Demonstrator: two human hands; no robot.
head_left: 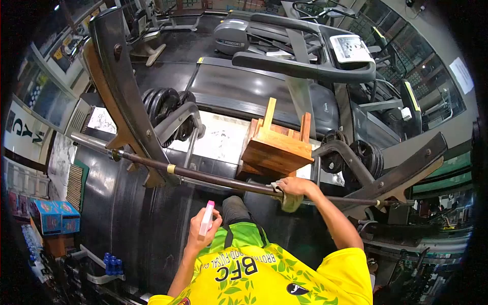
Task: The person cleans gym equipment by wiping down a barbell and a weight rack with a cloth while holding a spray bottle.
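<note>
My left hand (199, 229) is closed around a white spray bottle (206, 222) with a pink nozzle tip, in front of my body. Its lower part is hidden by the hand. My right hand (297, 187) grips a greyish cloth (291, 202) and presses it on the barbell bar (229, 181), right of the bar's middle. The cloth drapes over the bar and hangs below it. The bar runs across in front of me, resting on a dark left upright (129, 96) and a right upright (401, 173).
Behind the bar stands a wooden stool (277, 152). Weight plates (163, 104) hang at the left, more plates (368, 157) at the right. A treadmill (264, 86) lies beyond. Blue boxes (55, 216) and blue bottles (113, 264) are at the far left.
</note>
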